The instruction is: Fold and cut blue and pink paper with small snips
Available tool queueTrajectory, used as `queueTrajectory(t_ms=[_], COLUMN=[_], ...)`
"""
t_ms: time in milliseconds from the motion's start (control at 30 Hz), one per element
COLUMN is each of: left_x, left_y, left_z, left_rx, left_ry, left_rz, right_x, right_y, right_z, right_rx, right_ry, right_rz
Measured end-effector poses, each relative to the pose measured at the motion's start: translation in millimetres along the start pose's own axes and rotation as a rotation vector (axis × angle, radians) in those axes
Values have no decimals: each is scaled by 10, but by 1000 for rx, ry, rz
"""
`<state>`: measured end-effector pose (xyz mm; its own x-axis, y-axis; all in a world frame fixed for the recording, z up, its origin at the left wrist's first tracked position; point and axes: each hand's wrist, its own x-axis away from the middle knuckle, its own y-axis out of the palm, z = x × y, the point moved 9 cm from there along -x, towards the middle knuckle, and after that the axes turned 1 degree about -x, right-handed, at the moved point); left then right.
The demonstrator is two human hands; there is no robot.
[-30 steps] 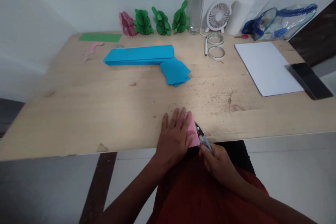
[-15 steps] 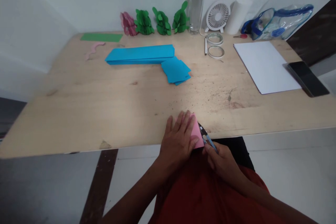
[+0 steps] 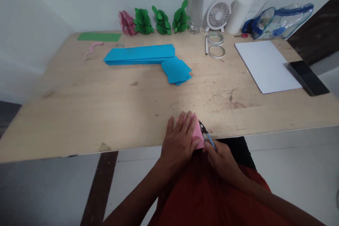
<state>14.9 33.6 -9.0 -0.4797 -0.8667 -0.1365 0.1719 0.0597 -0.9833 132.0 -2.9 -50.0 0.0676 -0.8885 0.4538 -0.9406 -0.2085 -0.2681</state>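
My left hand (image 3: 178,137) lies flat with its fingers stretched out over a piece of pink paper (image 3: 198,137) at the table's front edge. It presses the paper down and covers its left part. In my right hand (image 3: 224,159) are blue-handled snips (image 3: 209,140), gripped by the fingers. Their dark blades point up and away from me along the paper's right edge. Whether the blades touch the paper I cannot tell.
Blue paper strips (image 3: 140,53) and blue squares (image 3: 176,70) lie mid-table. Folded green paper shapes (image 3: 162,21), a glass bottle (image 3: 196,7) and a small fan (image 3: 218,16) stand along the wall. Tape rolls (image 3: 216,51), white sheets (image 3: 267,67) and a phone (image 3: 308,77) are to the right.
The snips' handles stood spread half a second ago and are now squeezed closer together. My left hand stays on the pink paper. The view has shifted slightly.
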Motion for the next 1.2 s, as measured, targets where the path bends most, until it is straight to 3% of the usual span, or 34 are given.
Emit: queueTrajectory(t_ms=[533, 800, 1000, 1200], left_x=[17, 18, 22, 24], left_y=[28, 30, 28, 26], left_z=[6, 0, 1, 5], left_rx=[7, 6, 4, -4], left_ry=[24, 25, 36, 30], left_rz=[-19, -4, 12, 7], right_x=[-11, -61, -38, -86], right_y=[-51, -13, -82, -72], right_z=[-119, -304, -301, -480], right_rx=[69, 109, 163, 188], right_ry=[-59, -133, -156, -237], right_rz=[100, 65, 143, 90])
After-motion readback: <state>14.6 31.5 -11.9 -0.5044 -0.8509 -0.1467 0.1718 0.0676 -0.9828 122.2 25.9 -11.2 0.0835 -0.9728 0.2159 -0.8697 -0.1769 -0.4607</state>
